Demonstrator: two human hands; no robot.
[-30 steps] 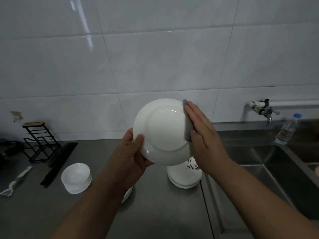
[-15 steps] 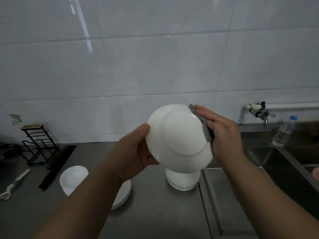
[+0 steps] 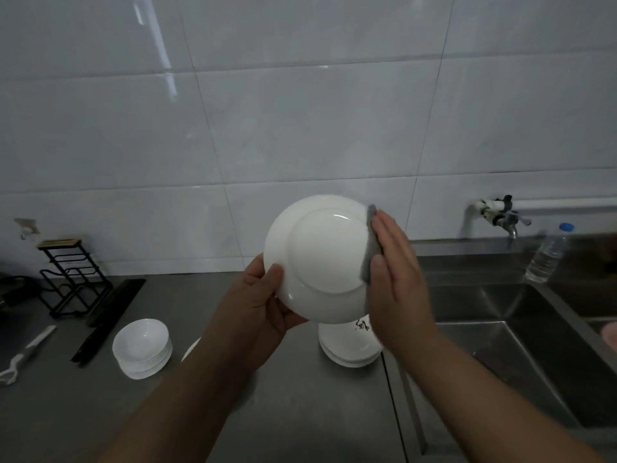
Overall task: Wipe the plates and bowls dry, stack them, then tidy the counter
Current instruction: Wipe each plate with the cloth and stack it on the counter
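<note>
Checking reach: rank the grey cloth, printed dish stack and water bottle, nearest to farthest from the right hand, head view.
1. grey cloth, pressed under the right hand.
2. printed dish stack, just below it.
3. water bottle, far to the right.

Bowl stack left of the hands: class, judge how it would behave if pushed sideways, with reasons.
The bowl stack looks glazed and hard, so it is probably stiff and liable to chip. It is squat and sits on the smooth steel counter, so it would likely slide rather than tip. The nested bowls may shift against each other.
</note>
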